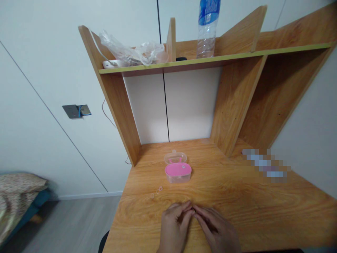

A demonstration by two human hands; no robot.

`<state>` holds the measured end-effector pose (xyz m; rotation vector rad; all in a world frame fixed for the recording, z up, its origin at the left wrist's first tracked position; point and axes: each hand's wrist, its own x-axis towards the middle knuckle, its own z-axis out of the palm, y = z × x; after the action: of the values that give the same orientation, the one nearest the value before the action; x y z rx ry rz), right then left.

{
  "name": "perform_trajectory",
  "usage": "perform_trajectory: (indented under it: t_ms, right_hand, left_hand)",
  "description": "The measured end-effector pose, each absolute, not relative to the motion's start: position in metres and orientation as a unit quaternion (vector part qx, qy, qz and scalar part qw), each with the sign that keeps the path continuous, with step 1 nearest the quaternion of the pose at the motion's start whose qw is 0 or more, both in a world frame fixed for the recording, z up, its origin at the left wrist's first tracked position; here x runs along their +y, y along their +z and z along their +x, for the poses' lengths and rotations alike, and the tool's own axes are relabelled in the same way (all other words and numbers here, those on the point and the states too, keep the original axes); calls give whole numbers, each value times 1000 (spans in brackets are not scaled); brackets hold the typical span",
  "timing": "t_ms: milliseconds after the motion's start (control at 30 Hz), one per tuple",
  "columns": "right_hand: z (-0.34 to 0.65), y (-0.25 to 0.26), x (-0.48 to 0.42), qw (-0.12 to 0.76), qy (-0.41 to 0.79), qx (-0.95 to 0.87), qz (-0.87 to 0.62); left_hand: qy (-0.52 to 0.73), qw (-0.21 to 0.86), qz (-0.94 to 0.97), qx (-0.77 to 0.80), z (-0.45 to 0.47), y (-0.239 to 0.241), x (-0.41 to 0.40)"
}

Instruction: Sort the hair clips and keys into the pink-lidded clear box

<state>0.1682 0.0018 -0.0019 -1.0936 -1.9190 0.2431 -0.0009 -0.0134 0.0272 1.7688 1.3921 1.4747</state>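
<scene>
1. At the near part of the desk (276, 218), my left hand (172, 223) and right hand (217, 225) come tip to tip. On each, thumb and forefinger curl close together; whether they close fully, or on anything, I cannot tell, as the dark spot between them is too small to read.

2. Just beyond my left hand, toward its outer side, small pale rings (160, 188) lie on the wood, apart from my fingers.

3. Farther back, a clear oval box (178, 178) with a pink top (175, 169) sits on the desk. Right behind it is a clear oval lid (175, 157) with pink parts.

4. Off to my right, pixelation masks part of the desktop.

5. Above the desk's rear, a wooden shelf (189, 63) carries a crumpled clear bag (147, 52) at left and, past a divider (171, 40), an upright blue-labelled bottle (207, 31).

6. Left of the shelving, blue wires show in a wall box (85, 110).
</scene>
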Motion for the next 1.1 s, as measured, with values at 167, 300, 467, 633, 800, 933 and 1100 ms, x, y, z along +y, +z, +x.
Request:
perform_trajectory:
  t_ms: [167,300,467,633,800,933,1100]
  right_hand:
    - [166,2,-1,471,109,-740,-468]
    - [164,6,-3,488,117,-723,-474]
    - [163,7,-3,498,106,-719,-473]
    - [164,5,-3,487,99,-735,-460]
    - [166,2,-3,481,75,-756,-437]
    - [165,0,-1,486,57,-763,-422]
    - [164,0,0,488,59,-755,-435]
  left_hand:
    - [531,233,646,495,0,28,-13]
    - [526,245,648,493,1,29,-16]
    - [517,254,640,509,2,33,-17]
    - [499,246,639,531,3,35,-18]
    - [495,235,636,543,3,33,-18]
    - [498,230,636,543,3,30,-17]
    - [505,224,636,539,4,31,-17]
